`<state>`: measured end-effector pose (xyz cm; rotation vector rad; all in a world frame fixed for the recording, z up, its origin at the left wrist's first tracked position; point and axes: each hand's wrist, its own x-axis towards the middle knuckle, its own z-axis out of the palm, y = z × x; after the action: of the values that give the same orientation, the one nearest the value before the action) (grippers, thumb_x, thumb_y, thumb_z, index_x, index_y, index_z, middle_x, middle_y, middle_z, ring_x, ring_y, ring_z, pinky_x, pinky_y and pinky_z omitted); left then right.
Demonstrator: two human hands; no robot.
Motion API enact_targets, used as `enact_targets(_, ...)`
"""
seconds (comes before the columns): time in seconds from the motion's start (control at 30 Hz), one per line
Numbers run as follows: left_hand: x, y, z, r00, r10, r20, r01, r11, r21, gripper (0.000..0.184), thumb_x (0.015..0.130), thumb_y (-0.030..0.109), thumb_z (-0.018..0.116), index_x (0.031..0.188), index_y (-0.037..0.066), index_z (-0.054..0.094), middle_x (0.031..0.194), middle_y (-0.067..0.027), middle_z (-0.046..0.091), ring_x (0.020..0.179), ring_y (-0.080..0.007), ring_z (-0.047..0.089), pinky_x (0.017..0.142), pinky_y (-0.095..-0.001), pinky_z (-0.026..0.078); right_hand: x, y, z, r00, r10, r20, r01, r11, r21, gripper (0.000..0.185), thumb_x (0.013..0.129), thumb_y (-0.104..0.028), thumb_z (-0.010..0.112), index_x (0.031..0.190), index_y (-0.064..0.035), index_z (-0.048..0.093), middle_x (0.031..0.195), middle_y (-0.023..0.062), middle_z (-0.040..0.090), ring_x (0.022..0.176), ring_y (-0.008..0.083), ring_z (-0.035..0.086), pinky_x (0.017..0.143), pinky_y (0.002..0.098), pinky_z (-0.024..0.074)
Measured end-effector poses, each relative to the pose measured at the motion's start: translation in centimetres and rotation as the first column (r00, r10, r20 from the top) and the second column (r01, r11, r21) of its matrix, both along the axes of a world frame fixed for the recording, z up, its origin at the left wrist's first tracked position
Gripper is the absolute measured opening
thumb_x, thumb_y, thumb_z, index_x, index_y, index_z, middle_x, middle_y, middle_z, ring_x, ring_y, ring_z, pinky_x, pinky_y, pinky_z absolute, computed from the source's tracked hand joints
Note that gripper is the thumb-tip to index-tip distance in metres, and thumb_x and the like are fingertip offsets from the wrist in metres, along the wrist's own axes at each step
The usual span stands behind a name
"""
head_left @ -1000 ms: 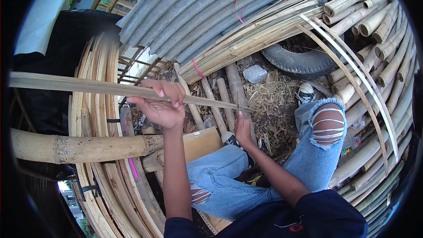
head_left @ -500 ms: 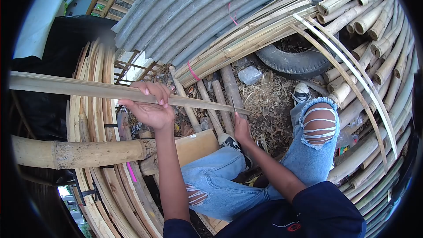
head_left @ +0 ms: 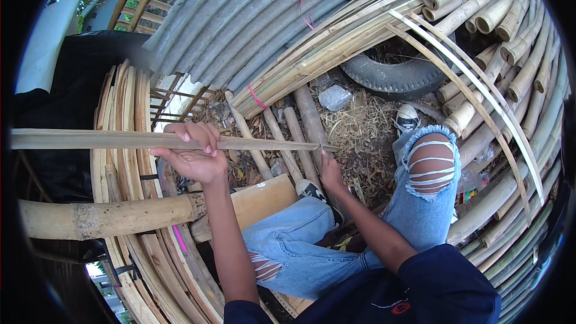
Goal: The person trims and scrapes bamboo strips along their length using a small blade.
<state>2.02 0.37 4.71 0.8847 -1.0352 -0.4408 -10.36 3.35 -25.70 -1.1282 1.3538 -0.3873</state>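
A long, flat bamboo strip lies nearly level across the view, its left part running out toward the left edge. My left hand holds it near the middle, fingers curled over the top and thumb below. My right hand is closed around a knife, most of whose handle the fingers hide. The thin blade meets the strip close to its right end. Beneath my left forearm, a thick bamboo pole points toward a pale wooden board.
Stacked split strips stand at left. A strip bundle with a pink tie lies by corrugated sheets. An old tire and piled bamboo poles are at right, with curved strips in front.
The strip's left part has swung down, so it now lies almost level. My left hand has moved slightly down and left; my right hand keeps the knife at the strip's right end.
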Motion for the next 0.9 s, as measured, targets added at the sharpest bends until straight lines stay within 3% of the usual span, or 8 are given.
enact_targets(0.1,-0.6,0.1,0.0,1.0,0.02,0.008,-0.02,1.0,0.011,0.052,0.088,0.06,0.027,0.073,0.012,0.04,0.043,0.0004,0.03,0.034,-0.009,0.024,0.036,-0.023,0.019,1.8,2.6,3.0,0.965,-0.028,0.262,0.064,0.989,-0.13,0.06,0.095,-0.04,0.031,0.071,0.0103,0.054,0.062,0.0275,0.053,0.063,0.0437,0.051,0.06,0.0473,0.0372)
enact_targets(0.2,-0.1,0.3,0.0,1.0,0.015,-0.009,-0.015,1.0,0.014,0.052,0.088,0.06,0.026,0.073,0.012,0.04,0.043,0.0004,0.03,0.033,-0.009,0.024,0.036,-0.023,0.019,1.0,2.0,1.3,0.989,-0.036,0.144,0.06,0.984,-0.168,0.062,0.095,-0.041,0.031,0.07,0.0112,0.053,0.063,0.0286,0.052,0.063,0.0438,0.051,0.06,0.0475,0.0378)
enact_targets(0.33,-0.4,0.1,0.0,1.0,0.004,0.021,-0.004,1.0,0.01,0.052,0.089,0.06,0.026,0.073,0.012,0.04,0.043,0.0007,0.03,0.034,-0.009,0.023,0.037,-0.0229,0.019,-0.5,-0.1,-1.5,0.993,0.089,-0.075,-0.087,0.996,0.029,0.06,0.095,-0.039,0.026,0.082,0.0109,0.058,0.074,0.0321,0.055,0.076,0.0457,0.056,0.068,0.0504,0.0406)
enact_targets(0.47,-0.5,-0.2,-0.2,1.0,0.016,-0.007,-0.016,1.0,0.004,0.055,0.089,0.06,0.021,0.073,0.011,0.039,0.041,-0.0003,0.03,0.031,-0.0098,0.024,0.032,-0.0232,0.021,1.2,1.3,3.2,0.978,-0.042,0.202,0.068,0.99,-0.122,0.063,0.095,-0.04,0.026,0.077,0.0115,0.058,0.072,0.0329,0.055,0.074,0.0465,0.055,0.068,0.0503,0.0407)
enact_targets(0.53,-0.2,0.2,-0.2,1.0,0.017,-0.011,-0.017,1.0,0.005,0.055,0.089,0.06,0.021,0.073,0.011,0.039,0.041,-0.0002,0.03,0.031,-0.0099,0.024,0.032,-0.0233,0.021,1.7,1.9,0.7,0.978,-0.049,0.201,0.08,0.985,-0.15,0.064,0.095,-0.04,0.026,0.073,0.0118,0.057,0.071,0.0338,0.052,0.072,0.0462,0.055,0.066,0.0499,0.04)
enact_targets(0.63,-0.2,0.0,0.0,1.0,0.027,0.003,-0.027,1.0,-0.01,0.055,0.089,0.06,0.021,0.073,0.011,0.038,0.041,-0.0004,0.03,0.031,-0.0099,0.024,0.032,-0.0234,0.021,-0.6,-0.3,-3.8,0.994,0.057,-0.089,-0.054,0.998,0.031,0.064,0.095,-0.041,0.028,0.073,0.0127,0.054,0.07,0.0347,0.048,0.067,0.0443,0.053,0.062,0.0487,0.0373)
enact_targets(0.87,-0.6,0.0,-0.1,1.0,0.026,-0.002,-0.026,1.0,0.008,0.056,0.089,0.061,0.019,0.072,0.011,0.039,0.041,-0.0005,0.031,0.03,-0.0099,0.024,0.032,-0.0232,0.021,1.3,2.0,0.3,0.972,-0.102,0.211,0.139,0.976,-0.168,0.062,0.094,-0.041,0.031,0.069,0.0116,0.052,0.067,0.0326,0.048,0.067,0.0463,0.051,0.061,0.0493,0.0373)
enact_targets(0.9,-0.6,0.0,-0.1,1.0,0.024,-0.006,-0.024,1.0,0.01,0.056,0.089,0.061,0.019,0.073,0.011,0.039,0.041,-0.0006,0.031,0.03,-0.01,0.024,0.032,-0.0232,0.021,0.5,1.2,-0.6,0.997,-0.058,0.055,0.061,0.997,-0.054,0.062,0.095,-0.04,0.031,0.069,0.0111,0.053,0.067,0.0324,0.05,0.067,0.0458,0.053,0.061,0.0493,0.0373)
